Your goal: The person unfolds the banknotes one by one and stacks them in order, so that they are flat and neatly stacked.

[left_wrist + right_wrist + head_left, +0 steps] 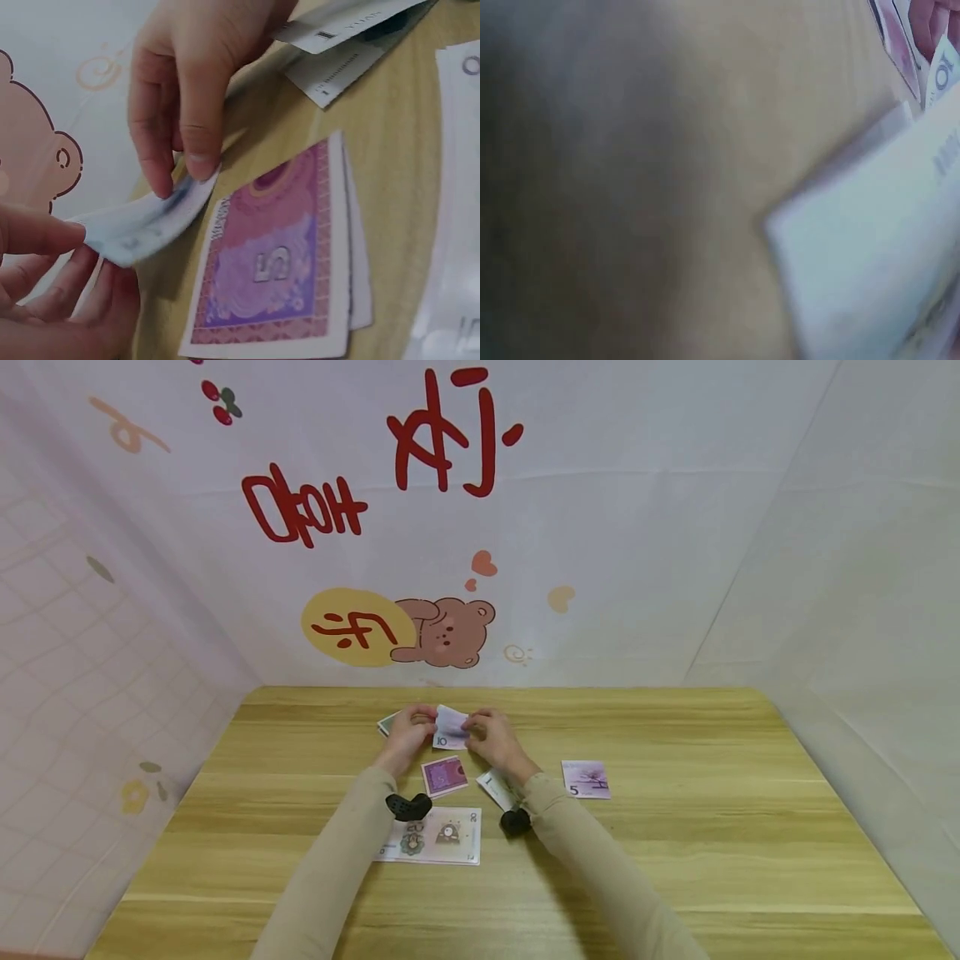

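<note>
A small pale purple play banknote (450, 731) marked 10 is raised at an angle above the back of the table, between both hands. My left hand (407, 739) pinches its left edge, and the thumb and fingers of my right hand (493, 742) grip the right edge. From the left wrist, the note (150, 229) looks bowed. Just in front lie pink play banknotes (445, 776) marked 5, one slightly offset beneath the other. Play banknotes marked 1 (337, 64) lie under my right wrist, partly hidden in the head view.
A larger stack of play banknotes (450, 837) lies nearer, partly behind the left forearm. Right of the right arm is a purple note (587, 779) marked 5. Greenish notes (386, 724) show behind the left hand. A printed cloth (600, 568) hangs along the table's back edge.
</note>
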Action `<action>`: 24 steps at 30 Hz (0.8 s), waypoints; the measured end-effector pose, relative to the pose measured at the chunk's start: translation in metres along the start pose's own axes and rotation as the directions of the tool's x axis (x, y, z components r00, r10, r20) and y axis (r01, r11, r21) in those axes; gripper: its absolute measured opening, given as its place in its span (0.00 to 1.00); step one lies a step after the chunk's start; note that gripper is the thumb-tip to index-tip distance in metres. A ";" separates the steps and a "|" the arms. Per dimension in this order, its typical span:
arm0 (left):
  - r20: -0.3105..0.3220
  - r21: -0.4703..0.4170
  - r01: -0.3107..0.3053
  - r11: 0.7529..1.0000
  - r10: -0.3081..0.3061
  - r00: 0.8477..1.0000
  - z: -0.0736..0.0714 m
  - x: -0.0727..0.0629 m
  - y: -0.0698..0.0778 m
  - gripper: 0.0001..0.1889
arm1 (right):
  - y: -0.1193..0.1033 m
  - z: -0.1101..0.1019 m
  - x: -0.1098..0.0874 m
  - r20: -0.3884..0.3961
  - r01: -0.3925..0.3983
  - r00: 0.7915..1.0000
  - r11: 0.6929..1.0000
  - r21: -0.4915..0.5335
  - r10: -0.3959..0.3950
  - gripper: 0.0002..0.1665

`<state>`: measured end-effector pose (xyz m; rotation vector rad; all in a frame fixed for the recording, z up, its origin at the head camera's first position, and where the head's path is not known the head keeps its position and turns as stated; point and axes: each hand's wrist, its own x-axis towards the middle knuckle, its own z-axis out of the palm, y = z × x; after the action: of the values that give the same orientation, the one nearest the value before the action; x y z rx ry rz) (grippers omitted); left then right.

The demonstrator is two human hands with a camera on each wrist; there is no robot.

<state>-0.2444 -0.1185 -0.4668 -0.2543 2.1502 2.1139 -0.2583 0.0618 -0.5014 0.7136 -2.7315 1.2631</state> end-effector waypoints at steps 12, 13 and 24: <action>0.011 0.021 -0.110 0.994 0.110 0.994 0.004 -0.013 0.000 0.13 | -0.023 -0.016 0.000 0.092 0.000 0.996 0.999 0.036 -0.003 0.13; 0.009 0.017 -0.114 0.993 0.114 0.993 0.005 -0.014 0.001 0.13 | -0.026 -0.015 -0.001 0.086 0.002 0.996 0.998 0.061 -0.007 0.13; 0.016 0.013 -0.140 0.990 0.140 0.990 0.019 -0.031 0.012 0.14 | -0.044 -0.015 -0.028 -0.148 0.029 0.989 0.958 0.286 0.014 0.07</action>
<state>-0.2167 -0.0980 -0.4496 -0.0883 2.2348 2.1640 -0.2164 0.0589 -0.4668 0.6181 -2.4521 1.6609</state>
